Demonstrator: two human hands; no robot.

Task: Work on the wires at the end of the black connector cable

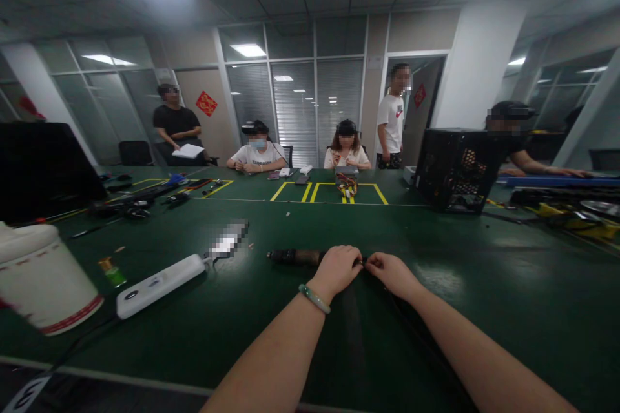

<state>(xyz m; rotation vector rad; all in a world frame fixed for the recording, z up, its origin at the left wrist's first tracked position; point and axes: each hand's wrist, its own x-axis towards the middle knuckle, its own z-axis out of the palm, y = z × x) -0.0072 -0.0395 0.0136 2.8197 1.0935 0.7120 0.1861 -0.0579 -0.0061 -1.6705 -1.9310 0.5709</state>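
A dark, slim power tool [295, 257], which looks like an electric screwdriver, lies across the green table in front of me, its tip pointing left. My left hand [341, 266] is wrapped over its right end, fingers closed, a bangle on the wrist. Just to the right, my right hand [391, 271] pinches a thin dark cord [411, 316] close to the tool's rear end. The cord runs from there toward me beneath the right forearm. Fingertips hide the spot where cord and tool meet, so I cannot tell whether they are joined.
On the left are a white power strip [162, 285], a small green bottle [112, 272] and a large pale lidded container [43, 284]. A black computer case [448, 171] stands at the right. Several people are across the table, near a power supply with wires [347, 181].
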